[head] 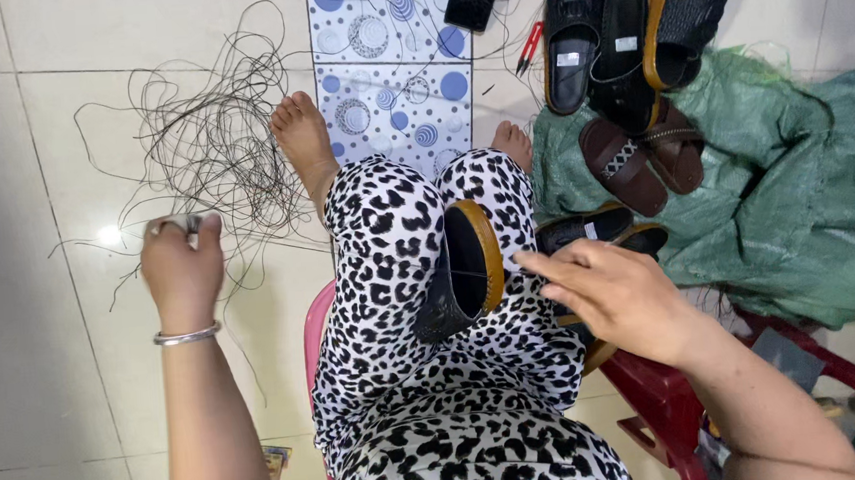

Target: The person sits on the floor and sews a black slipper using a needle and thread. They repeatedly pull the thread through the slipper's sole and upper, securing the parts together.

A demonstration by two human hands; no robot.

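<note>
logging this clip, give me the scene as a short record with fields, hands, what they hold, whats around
view: head camera looking down at a seated person's lap and bare feet
left hand: left hand raised out to the side, grip closed on a small silvery object, too small to identify
right hand: right hand over the lap, fingers pinched beside the sandal
lap: black sandal with tan edge, wedged on edge between the knees
floor left: tangle of dark thread on pale tiles
floor right: pile of sandals by a green sack
seat: red plastic chair
</note>
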